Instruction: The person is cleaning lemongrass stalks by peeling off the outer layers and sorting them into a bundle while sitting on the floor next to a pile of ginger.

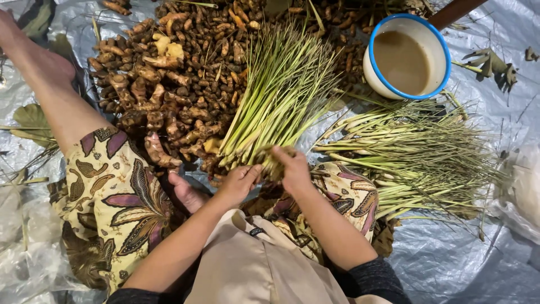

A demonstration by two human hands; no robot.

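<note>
I sit on a grey plastic sheet with a bundle of green lemongrass stalks fanning away from my lap. My left hand grips the root end of that bundle from the left. My right hand closes on the same root end from the right, fingers around a brownish clump. Both hands meet over my patterned skirt.
A big heap of brown ginger and turmeric roots lies beyond my left leg. A second pile of lemongrass lies to the right. A white enamel pot with a blue rim holds murky brown liquid. Crumpled plastic sits at the right edge.
</note>
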